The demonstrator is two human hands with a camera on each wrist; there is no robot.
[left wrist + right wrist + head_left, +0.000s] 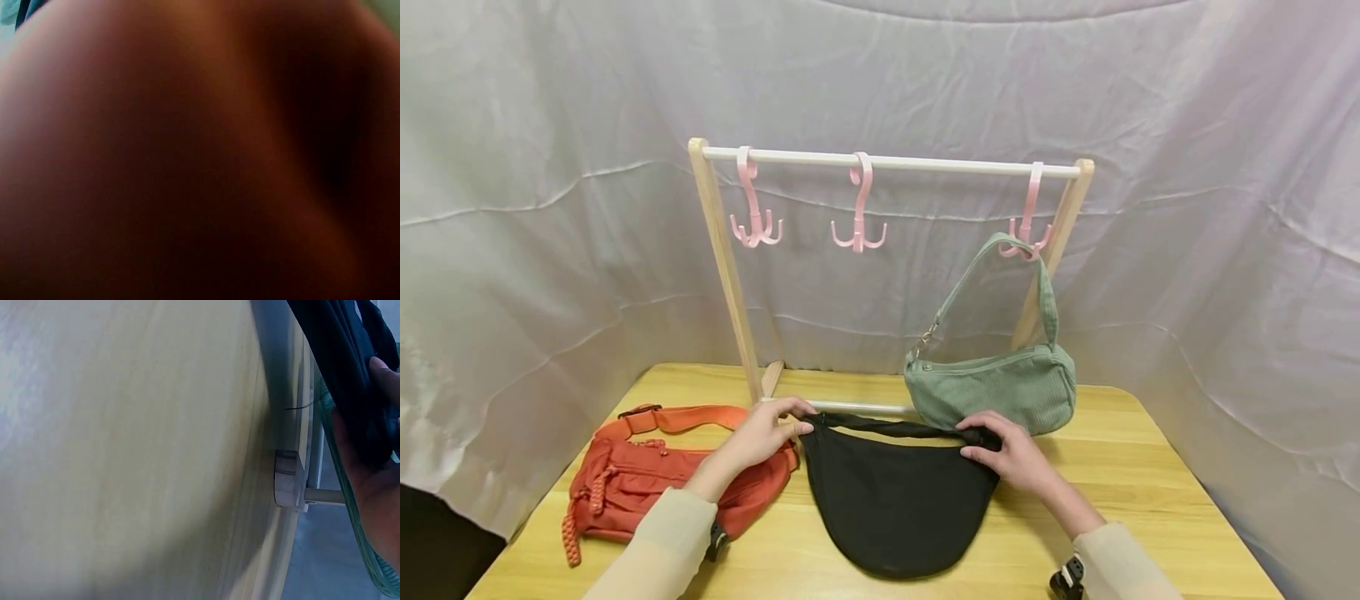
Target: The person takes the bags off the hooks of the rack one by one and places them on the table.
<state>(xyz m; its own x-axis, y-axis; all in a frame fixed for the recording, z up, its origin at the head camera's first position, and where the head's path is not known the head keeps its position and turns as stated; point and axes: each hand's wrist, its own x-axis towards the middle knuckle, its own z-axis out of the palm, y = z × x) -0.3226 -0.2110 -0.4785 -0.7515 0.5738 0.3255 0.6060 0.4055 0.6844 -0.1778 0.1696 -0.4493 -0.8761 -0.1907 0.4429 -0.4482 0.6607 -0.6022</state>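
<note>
A black shoulder bag (902,500) with a rounded bottom is spread between both hands in the head view, its strap (887,427) running along the top. My left hand (767,433) pinches the bag's upper left corner between thumb and fingers. At the upper right corner, my right hand (1003,450) grips the strap end. The right wrist view shows the black fabric (350,381) between the thumb and fingers of the right hand (378,500). Dark, blurred skin fills nearly all of the left wrist view.
A rack with a white rail (940,164) carries pink hooks (859,225). From the right hook hangs a green corduroy bag (1000,387), just behind my right hand. An orange-red waist bag (647,483) lies at left, partly under my left forearm. Grey curtain (880,83) surrounds the wooden table (1120,483).
</note>
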